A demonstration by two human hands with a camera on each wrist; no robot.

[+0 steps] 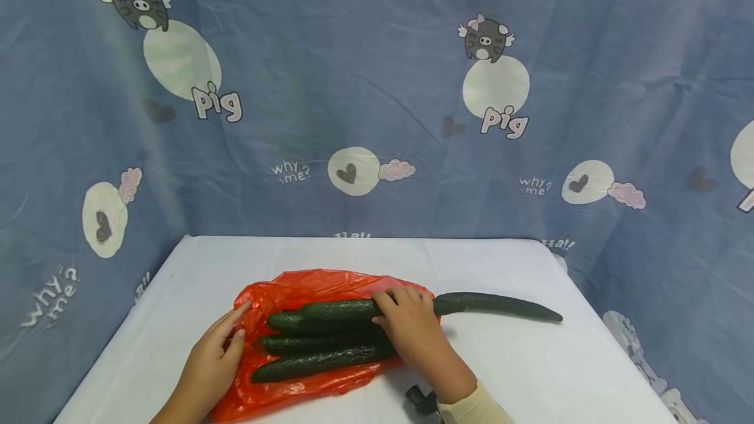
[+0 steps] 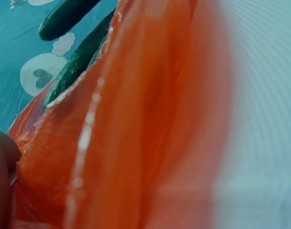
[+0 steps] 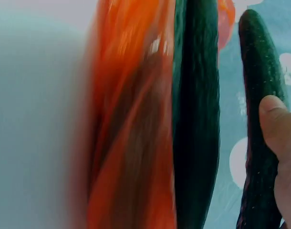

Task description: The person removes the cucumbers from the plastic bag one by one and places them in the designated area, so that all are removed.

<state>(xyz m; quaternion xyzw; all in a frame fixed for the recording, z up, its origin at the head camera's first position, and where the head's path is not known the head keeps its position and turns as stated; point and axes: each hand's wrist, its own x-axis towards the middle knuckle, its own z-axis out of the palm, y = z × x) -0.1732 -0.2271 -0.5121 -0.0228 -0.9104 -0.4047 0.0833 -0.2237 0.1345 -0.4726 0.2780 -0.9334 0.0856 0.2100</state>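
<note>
Several dark green cucumbers lie on a red plastic bag (image 1: pixel 330 277) in the head view. My right hand (image 1: pixel 412 322) grips the farthest, long cucumber (image 1: pixel 501 304), whose tapered end sticks out to the right past the bag. In the right wrist view the thumb lies along this cucumber (image 3: pixel 260 57), which stands apart from the others. Nearer the person are a middle cucumber (image 1: pixel 318 344) and a front cucumber (image 1: pixel 318 364), their right ends hidden by the right hand and forearm. At the bag's left edge my left hand (image 1: pixel 215 355) holds the crinkled plastic between thumb and fingers.
A white-covered table (image 1: pixel 559 371) lies under the bag. Behind it and along the sides hangs a blue cloth (image 1: pixel 377 70) with pig prints. A small black device (image 1: pixel 421 401) shows by the right wrist, next to a cream sleeve (image 1: pixel 477 407).
</note>
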